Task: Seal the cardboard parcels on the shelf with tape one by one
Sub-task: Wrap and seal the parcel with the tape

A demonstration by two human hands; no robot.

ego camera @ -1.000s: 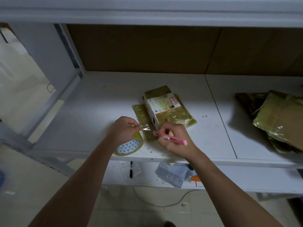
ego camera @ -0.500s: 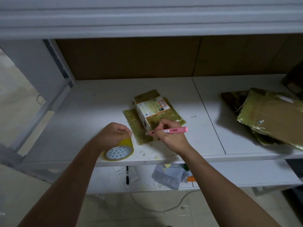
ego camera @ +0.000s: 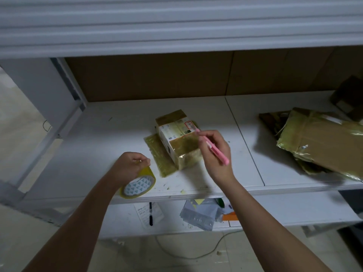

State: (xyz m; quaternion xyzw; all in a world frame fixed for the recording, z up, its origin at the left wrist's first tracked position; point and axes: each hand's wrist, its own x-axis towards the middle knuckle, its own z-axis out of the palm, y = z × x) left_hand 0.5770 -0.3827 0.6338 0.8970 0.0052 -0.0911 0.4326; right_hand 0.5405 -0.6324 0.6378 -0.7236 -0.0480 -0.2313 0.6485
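Head view: left hand [ego camera: 128,166] grips tape roll [ego camera: 138,184] at shelf [ego camera: 98,154] front edge; right hand [ego camera: 214,152] pinches pink cutter [ego camera: 216,152] beside mid-shelf parcel [ego camera: 179,138]. Strip apparently cut; next, press it flat.

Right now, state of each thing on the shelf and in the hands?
small parcel: on the shelf, taped over, lying partly on a flat taped piece
tape roll: at the shelf's front edge, gripped by the left hand
pink cutter: held in the right hand, tip at the parcel's top
large parcel: lying flat at right, tape-wrapped, untouched
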